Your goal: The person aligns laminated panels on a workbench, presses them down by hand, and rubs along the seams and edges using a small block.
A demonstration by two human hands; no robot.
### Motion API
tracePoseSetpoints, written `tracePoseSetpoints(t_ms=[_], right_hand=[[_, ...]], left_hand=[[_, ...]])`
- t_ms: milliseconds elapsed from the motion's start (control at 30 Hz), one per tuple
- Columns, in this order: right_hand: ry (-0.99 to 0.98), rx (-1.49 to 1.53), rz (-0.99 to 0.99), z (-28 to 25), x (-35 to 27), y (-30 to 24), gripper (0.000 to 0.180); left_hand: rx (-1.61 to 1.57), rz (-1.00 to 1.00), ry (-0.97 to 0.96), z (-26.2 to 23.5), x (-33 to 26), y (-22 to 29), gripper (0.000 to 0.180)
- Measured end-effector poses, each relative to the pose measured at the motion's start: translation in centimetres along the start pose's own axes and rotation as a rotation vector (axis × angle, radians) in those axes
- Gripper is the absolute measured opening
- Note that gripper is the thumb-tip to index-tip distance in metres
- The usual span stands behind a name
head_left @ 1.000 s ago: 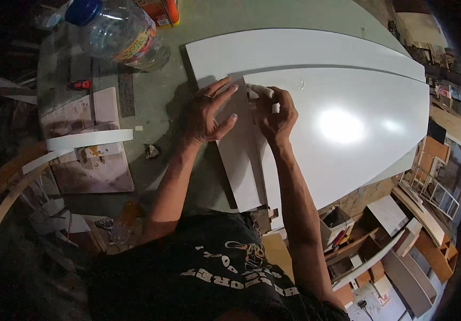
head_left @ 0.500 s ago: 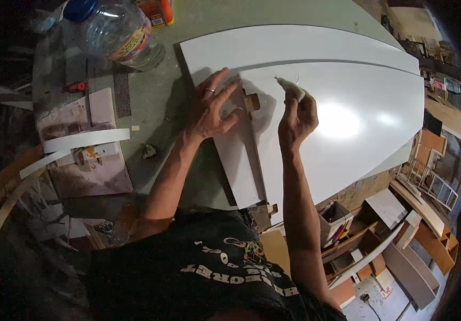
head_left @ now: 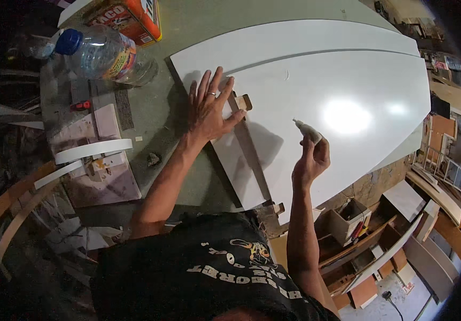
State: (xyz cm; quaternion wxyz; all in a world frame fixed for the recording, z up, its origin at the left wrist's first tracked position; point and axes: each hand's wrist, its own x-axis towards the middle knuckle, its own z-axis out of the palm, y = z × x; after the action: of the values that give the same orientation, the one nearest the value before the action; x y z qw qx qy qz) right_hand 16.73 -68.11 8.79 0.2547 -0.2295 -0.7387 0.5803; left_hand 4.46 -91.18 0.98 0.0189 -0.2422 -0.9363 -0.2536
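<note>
Two flat, glossy white panels (head_left: 316, 80) already lie overlapped on the grey-green table (head_left: 252, 15); the left hand (head_left: 209, 117) rests there, fingers spread, the right hand (head_left: 311, 159) pinches a small whitish narrow-nozzled bottle (head_left: 309, 132) above them; what remains undone cannot be told

Left forearm (head_left: 162, 184): slanted up and to the right, from the bent elbow near the torso.
Left wrist (head_left: 193, 142): held nearly in line with the forearm.
Left hand (head_left: 208, 115): spread palm down, its back turned to the view.
Left fingers (head_left: 216, 80): fanned apart, pointed away from the body.
Left thumb (head_left: 234, 119): stretched out to the right.
Right forearm (head_left: 302, 230): held almost upright in the view.
Right hand (head_left: 311, 160): raised apart from the left, thumb side shown, closed in a pinch.
Right thumb (head_left: 308, 148): pressed opposite the forefinger; the remaining fingers are partly hidden.
</note>
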Motion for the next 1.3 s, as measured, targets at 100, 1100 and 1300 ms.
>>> tracePoseSetpoints(t_ms=[100,1100,1300], right_hand=[[0.010,0.034,0.037,-1.3,-0.4,-0.2,0.018],[0.178,0.103,0.125,-7.8,-2.2,-0.1,0.015],[0.225,0.125,0.138,-9.1,-2.6,-0.1,0.015]], left_hand=[[0.026,-0.001,-0.023,0.0,0.6,0.8,0.089],[0.202,0.369,-0.308,-1.9,8.6,1.6,0.084],[0.205,0.520,-0.280,-0.2,11.4,4.7,0.083]])
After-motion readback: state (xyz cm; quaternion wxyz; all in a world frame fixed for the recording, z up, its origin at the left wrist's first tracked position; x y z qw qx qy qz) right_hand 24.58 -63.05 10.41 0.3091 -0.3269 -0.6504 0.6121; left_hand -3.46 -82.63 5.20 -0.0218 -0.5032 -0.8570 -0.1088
